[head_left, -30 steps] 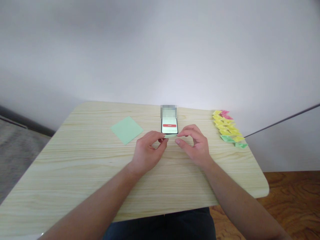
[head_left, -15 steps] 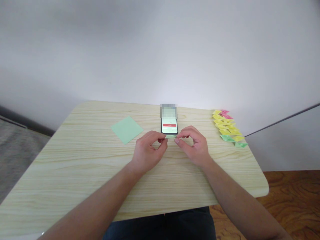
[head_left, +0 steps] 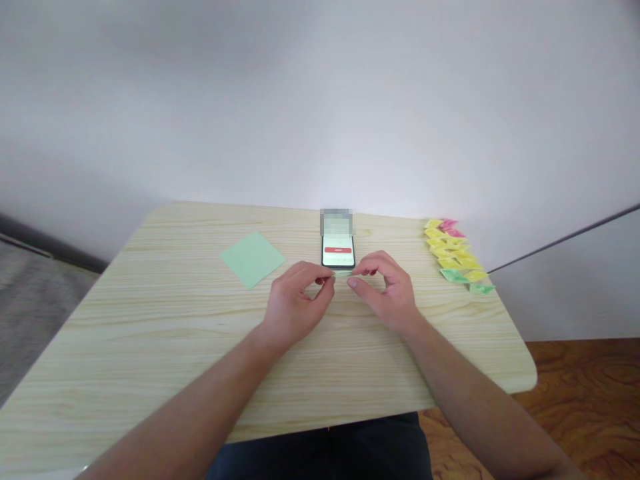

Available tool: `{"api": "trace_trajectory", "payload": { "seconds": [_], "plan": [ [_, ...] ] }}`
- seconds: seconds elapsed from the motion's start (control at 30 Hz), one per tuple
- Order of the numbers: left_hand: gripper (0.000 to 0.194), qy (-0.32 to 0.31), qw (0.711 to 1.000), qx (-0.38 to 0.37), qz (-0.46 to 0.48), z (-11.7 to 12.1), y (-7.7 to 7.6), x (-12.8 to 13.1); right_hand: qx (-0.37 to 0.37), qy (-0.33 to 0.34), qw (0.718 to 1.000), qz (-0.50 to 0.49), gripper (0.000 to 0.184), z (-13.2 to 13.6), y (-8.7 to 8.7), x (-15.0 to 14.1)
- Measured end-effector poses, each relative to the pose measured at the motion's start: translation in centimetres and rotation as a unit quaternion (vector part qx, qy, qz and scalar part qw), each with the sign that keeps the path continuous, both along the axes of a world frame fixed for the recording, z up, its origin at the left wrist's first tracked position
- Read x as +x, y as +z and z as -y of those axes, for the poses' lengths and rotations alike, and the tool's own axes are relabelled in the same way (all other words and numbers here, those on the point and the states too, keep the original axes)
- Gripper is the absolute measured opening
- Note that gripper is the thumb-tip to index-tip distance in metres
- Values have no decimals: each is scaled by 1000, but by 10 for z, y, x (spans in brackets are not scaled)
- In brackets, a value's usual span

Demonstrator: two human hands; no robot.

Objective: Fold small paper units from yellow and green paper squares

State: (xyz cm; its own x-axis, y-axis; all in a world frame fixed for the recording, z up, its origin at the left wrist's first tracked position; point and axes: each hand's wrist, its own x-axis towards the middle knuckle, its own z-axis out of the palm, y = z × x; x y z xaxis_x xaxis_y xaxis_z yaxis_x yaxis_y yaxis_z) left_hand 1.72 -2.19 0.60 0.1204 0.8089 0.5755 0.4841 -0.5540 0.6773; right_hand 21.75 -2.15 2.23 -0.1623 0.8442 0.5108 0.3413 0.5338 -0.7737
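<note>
A small folded piece of green paper (head_left: 343, 273) spans the gap between my two hands, just in front of the phone. My left hand (head_left: 300, 297) pinches its left end between thumb and fingertips. At the other end, my right hand (head_left: 386, 291) has its index fingertip and thumb closed around the paper's right edge. Only a thin strip of the paper shows; my fingers cover its ends. Beyond it lies a phone (head_left: 339, 257) with a lit screen and a red bar, its upper part blurred out.
A flat green paper square (head_left: 253, 260) lies left of the phone, turned like a diamond. Several folded paper pieces in yellow (head_left: 450, 248), pink (head_left: 453, 230) and green (head_left: 454, 276) stand in rows near the right edge of the wooden table (head_left: 165, 320). A white wall (head_left: 320, 100) rises behind.
The folded green paper has tilted between my fingers: more of its face showed half a second ago, and now it is a thinner strip. Both hands have barely shifted.
</note>
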Motion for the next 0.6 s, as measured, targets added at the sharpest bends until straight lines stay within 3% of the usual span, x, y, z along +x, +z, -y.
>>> {"api": "trace_trajectory", "payload": {
  "seconds": [0.6],
  "plan": [
    [7,2,999,-27,23,2,2,1,-14,3,1000,7,16,0,0,1]
  ]
}}
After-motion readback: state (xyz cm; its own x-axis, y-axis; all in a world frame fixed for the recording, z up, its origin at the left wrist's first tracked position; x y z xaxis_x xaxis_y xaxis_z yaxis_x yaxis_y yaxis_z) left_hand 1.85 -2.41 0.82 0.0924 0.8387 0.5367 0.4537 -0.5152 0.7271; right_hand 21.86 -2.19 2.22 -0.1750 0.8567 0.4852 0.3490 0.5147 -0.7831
